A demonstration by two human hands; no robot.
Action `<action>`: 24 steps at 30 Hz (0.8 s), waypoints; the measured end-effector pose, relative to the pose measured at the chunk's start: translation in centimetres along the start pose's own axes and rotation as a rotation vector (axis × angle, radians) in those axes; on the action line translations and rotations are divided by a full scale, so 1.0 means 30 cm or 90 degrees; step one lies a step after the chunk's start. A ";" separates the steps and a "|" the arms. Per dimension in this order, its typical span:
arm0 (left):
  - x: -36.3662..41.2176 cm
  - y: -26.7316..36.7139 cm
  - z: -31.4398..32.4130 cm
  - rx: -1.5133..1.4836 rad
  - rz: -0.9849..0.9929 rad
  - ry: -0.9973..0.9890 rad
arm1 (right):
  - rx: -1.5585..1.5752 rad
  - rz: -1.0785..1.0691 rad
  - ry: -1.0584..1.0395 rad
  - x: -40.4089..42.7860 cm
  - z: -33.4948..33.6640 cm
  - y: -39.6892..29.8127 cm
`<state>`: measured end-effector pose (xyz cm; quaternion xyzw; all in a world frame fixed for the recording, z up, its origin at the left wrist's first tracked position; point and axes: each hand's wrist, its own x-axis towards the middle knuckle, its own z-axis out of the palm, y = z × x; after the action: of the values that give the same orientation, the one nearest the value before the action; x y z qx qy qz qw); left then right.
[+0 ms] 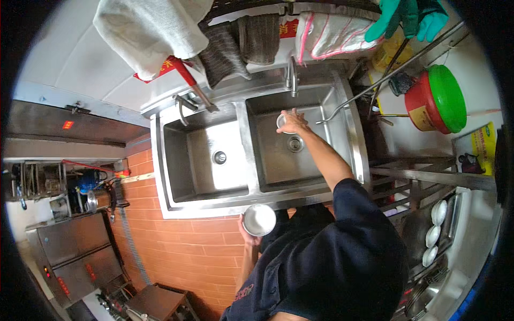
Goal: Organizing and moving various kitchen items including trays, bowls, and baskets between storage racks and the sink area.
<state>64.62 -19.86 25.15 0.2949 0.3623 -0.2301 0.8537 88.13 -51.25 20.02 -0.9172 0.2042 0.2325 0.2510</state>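
Observation:
My left hand (249, 234) holds a round white bowl (260, 220) just outside the front edge of the stainless steel double sink (253, 160). Over the right basin, my right hand (294, 121) has its fingers spread around a smaller white bowl (280, 120), mostly covered by the hand. This small bowl is behind the basin's drain (295, 143), below a metal faucet (294, 76). The left basin (207, 176) has its own drain (219, 157).
Cloths (152, 32) and teal rubber gloves (387, 20) hang behind the sink. A red-handled tool (186, 76) leans into the left basin. A long metal rod (377, 82) reaches into the right one. Red and green buckets (447, 98) stand right; stacked white dishes (433, 236) lie lower right.

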 end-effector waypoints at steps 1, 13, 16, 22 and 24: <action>-0.014 0.013 0.046 -0.017 0.000 0.004 | 0.006 -0.001 0.007 -0.024 -0.014 -0.017; 0.465 -0.016 0.441 0.134 -0.265 -0.282 | 0.263 -0.021 0.169 -0.897 0.125 0.287; 0.709 -0.092 0.485 0.180 -0.304 -0.338 | 0.150 0.025 0.162 -1.118 0.074 0.245; 0.860 -0.173 0.602 0.240 -0.334 -0.252 | 0.168 0.060 0.247 -1.247 0.074 0.228; 0.794 -0.209 0.650 0.241 -0.335 -0.239 | 0.199 0.068 0.255 -1.220 0.066 0.223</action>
<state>85.27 -41.72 16.04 0.2970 0.2138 -0.5546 0.7473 54.61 -46.02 35.42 -0.8828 0.3314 0.0251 0.3319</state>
